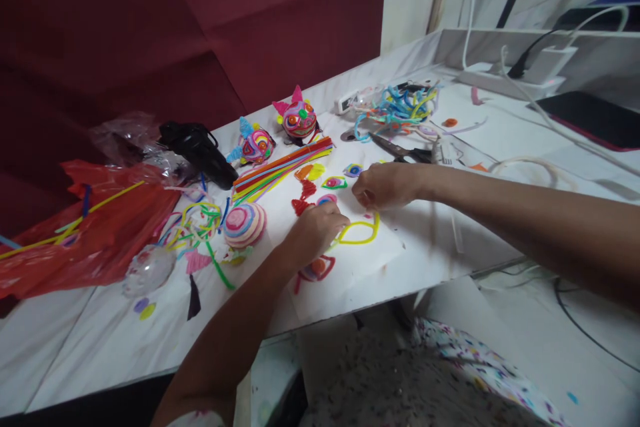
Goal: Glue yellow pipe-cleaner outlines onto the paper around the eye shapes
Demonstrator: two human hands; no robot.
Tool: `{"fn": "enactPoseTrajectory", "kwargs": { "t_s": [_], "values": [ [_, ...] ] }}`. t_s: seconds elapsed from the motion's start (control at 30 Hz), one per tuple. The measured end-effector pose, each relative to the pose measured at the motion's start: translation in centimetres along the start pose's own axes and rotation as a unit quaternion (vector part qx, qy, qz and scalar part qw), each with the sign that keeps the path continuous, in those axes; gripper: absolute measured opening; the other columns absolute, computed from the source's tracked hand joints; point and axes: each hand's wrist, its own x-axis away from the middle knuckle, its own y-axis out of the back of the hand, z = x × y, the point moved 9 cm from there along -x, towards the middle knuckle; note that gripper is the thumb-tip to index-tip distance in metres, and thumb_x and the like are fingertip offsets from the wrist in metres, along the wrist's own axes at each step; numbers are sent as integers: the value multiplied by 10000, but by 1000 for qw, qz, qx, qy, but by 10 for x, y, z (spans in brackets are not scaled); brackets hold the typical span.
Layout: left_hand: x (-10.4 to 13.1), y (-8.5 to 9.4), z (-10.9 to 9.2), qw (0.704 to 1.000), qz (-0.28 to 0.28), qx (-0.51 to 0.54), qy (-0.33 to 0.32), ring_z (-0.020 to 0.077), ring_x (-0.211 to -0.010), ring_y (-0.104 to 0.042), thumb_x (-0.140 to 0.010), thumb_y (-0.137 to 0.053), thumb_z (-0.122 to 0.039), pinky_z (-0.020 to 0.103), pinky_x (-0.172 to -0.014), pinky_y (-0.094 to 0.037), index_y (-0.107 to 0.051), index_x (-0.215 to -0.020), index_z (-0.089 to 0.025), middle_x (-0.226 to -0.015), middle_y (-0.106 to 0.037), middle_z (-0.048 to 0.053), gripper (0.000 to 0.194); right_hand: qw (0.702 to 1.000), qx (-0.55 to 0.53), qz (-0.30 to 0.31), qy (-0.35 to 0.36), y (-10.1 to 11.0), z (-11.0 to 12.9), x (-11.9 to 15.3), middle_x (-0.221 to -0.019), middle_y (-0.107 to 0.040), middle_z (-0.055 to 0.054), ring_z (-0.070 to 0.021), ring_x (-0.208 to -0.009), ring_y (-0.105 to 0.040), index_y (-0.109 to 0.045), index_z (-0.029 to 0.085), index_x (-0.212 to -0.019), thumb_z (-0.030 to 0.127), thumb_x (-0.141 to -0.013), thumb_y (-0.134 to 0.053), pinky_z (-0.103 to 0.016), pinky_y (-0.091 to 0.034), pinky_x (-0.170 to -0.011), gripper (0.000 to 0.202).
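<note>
A yellow pipe-cleaner loop (359, 233), eye-shaped, lies on white paper (373, 261). My left hand (316, 230) is closed at the loop's left end, its fingertips pressed together there. Just above the loop's right end is my right hand (379, 185), fingers curled; whatever it pinches is too small to make out. Around them lie a green-rimmed eye shape (334, 183), a blue-rimmed one (353, 170), a red-rimmed one (320, 268) and red fuzzy pieces (303, 197). A pink shape (327, 200) shows behind my left hand.
Beyond are a pipe-cleaner bundle (280, 170), two decorated heads (299, 119) (257, 145), scissors (400, 149) and a tangle (400, 107). At left sit a striped ball (245, 225), red plastic bag (100, 240) and black object (197, 150). A power strip (510, 79) stands back right.
</note>
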Motion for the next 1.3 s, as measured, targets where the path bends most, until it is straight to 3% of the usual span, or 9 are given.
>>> {"fn": "enactPoseTrajectory", "kwargs": {
  "t_s": [0.53, 0.77, 0.87, 1.03, 1.17, 1.3],
  "values": [
    [0, -9, -4, 994, 69, -77, 20, 143, -815, -599, -932, -476, -137, 289, -756, -381, -678, -813, -183, -867, -653, 17, 239, 999, 17, 23, 14, -16, 16, -4, -848, -721, -65, -215, -824, -647, -743, 180, -867, 143, -716, -619, -289, -387, -644, 199],
    [1, -4, -9, 991, 4, -135, -6, 153, -756, -567, -927, -484, -141, 307, -720, -365, -683, -859, -195, -816, -631, 16, 217, 1000, 2, -6, 15, -7, 7, -1, -835, -720, -41, -197, -812, -647, -735, 212, -832, 173, -728, -608, -268, -398, -650, 169],
    [1, 1, -17, 989, -39, -145, -11, 177, -813, -569, -944, -444, -122, 332, -745, -370, -679, -946, -194, -885, -642, 32, 246, 999, -6, -51, 5, 11, -2, 14, -857, -721, -40, -181, -817, -643, -720, 214, -869, 166, -786, -544, -257, -404, -675, 200],
    [3, 5, -41, 984, -83, -136, -82, 189, -980, -567, -1001, -383, -178, 356, -844, -389, -621, -1154, -186, -1112, -654, 56, 284, 986, -37, -163, -26, 33, -28, 64, -789, -706, -49, -148, -675, -615, -665, 194, -807, 171, -841, -469, -253, -394, -639, 200],
    [1, -2, -50, 982, -53, -141, -113, 196, -1085, -549, -1015, -360, -195, 364, -894, -393, -609, -1169, -181, -1203, -638, 66, 293, 969, -38, -236, -59, 21, -54, 106, -769, -707, -46, -161, -644, -612, -657, 209, -787, 193, -835, -445, -290, -413, -651, 217],
    [-2, -6, -50, 982, -39, -142, -117, 194, -1077, -556, -1011, -383, -195, 358, -881, -395, -618, -1138, -185, -1161, -653, 63, 267, 950, -65, -292, -86, 1, -76, 138, -789, -720, -45, -190, -654, -633, -668, 250, -807, 287, -829, -470, -330, -445, -659, 203]
  ]
}}
